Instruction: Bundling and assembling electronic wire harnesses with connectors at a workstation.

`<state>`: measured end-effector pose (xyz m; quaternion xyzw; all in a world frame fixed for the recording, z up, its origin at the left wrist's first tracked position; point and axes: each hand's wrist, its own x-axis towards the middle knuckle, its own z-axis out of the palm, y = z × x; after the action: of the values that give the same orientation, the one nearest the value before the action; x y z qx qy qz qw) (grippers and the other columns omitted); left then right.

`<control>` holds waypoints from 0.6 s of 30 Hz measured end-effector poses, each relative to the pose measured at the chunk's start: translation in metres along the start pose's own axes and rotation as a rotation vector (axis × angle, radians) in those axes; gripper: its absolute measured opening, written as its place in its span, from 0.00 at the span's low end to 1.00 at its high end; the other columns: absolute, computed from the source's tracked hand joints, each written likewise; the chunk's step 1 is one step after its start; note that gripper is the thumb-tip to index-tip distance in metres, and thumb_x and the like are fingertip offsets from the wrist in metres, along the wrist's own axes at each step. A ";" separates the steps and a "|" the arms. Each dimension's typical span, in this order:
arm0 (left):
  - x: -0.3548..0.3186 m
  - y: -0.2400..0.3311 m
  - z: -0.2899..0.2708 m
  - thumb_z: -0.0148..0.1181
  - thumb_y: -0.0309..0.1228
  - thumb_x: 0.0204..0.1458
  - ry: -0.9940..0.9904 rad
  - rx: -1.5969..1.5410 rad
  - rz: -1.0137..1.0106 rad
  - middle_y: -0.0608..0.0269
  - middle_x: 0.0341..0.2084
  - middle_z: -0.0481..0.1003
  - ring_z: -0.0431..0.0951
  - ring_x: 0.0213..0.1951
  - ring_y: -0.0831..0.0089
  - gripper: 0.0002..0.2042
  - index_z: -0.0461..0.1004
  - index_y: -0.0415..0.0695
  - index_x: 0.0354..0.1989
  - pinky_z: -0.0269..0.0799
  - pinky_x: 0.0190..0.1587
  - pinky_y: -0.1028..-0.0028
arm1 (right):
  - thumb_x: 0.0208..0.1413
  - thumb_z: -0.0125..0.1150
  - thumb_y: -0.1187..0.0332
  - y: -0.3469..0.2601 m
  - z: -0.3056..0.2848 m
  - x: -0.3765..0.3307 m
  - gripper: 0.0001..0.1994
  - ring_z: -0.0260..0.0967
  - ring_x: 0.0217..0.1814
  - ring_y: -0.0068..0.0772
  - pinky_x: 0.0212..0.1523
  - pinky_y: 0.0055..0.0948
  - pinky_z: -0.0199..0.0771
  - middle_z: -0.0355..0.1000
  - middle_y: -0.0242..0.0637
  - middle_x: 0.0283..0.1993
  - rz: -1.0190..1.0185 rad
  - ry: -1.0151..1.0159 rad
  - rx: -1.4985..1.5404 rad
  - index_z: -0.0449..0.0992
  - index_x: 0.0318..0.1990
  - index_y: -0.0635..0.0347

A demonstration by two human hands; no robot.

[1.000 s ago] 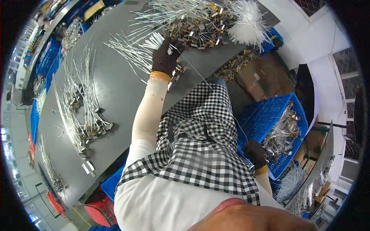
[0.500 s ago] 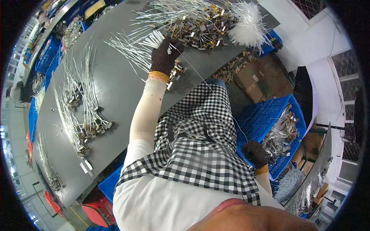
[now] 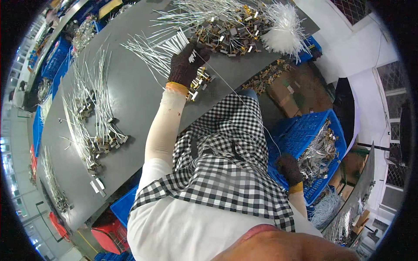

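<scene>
My left hand (image 3: 187, 65), in a dark knit glove, is closed around a bundle of white sleeve tubes (image 3: 177, 43) and silvery wires (image 3: 148, 56) over the grey table. Small connectors with brass-coloured parts (image 3: 199, 83) stick out below the hand. One thin wire (image 3: 230, 88) stretches from the left hand across my checked apron (image 3: 222, 126) to my right hand (image 3: 289, 170). That gloved hand is low on the right, beside the blue basket (image 3: 300, 130), its fingers curled at the wire's end. The fingertips themselves are hard to make out.
A pile of wired connectors (image 3: 235, 32) and a white fibre-like bundle (image 3: 285, 32) lie at the table's far edge. More wire bundles (image 3: 93, 117) rest on the grey table (image 3: 135, 95) to the left. A red chair (image 3: 109, 237) stands lower left.
Both hands hold nearly the same places, with the wire still stretched between them. My right hand has risen slightly, and the white tubes at my left hand stand a little more upright.
</scene>
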<state>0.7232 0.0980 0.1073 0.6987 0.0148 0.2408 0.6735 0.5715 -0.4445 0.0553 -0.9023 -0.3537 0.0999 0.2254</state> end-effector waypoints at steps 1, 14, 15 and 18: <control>0.001 0.000 -0.002 0.56 0.15 0.55 -0.048 0.264 0.110 0.50 0.47 0.77 0.79 0.49 0.63 0.20 0.66 0.34 0.57 0.78 0.53 0.65 | 0.43 0.60 0.71 0.001 0.003 0.000 0.09 0.72 0.41 0.48 0.41 0.42 0.72 0.75 0.42 0.37 0.243 -0.046 0.228 0.79 0.35 0.55; -0.005 0.025 -0.014 0.53 0.25 0.60 0.062 0.052 -0.038 0.49 0.50 0.74 0.76 0.53 0.58 0.18 0.65 0.32 0.57 0.76 0.54 0.63 | 0.50 0.56 0.72 -0.015 -0.006 0.041 0.03 0.70 0.33 0.43 0.33 0.37 0.69 0.72 0.40 0.31 0.248 -0.187 0.451 0.77 0.29 0.54; -0.001 0.019 -0.021 0.53 0.25 0.60 0.068 0.052 -0.036 0.49 0.50 0.74 0.76 0.53 0.58 0.18 0.65 0.32 0.57 0.76 0.54 0.63 | 0.50 0.56 0.72 -0.012 -0.008 0.040 0.03 0.70 0.33 0.43 0.33 0.37 0.69 0.72 0.40 0.31 0.243 -0.189 0.447 0.77 0.29 0.54; 0.009 0.004 -0.039 0.49 0.26 0.62 0.002 0.119 0.028 0.46 0.56 0.70 0.72 0.57 0.53 0.17 0.62 0.31 0.57 0.72 0.59 0.58 | 0.46 0.59 0.71 -0.022 -0.017 0.043 0.01 0.69 0.32 0.47 0.32 0.42 0.68 0.71 0.40 0.29 0.017 -0.185 0.121 0.74 0.26 0.53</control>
<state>0.7163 0.1370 0.1127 0.7374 0.0197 0.2497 0.6273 0.5952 -0.4064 0.0796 -0.8770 -0.3585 0.2057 0.2449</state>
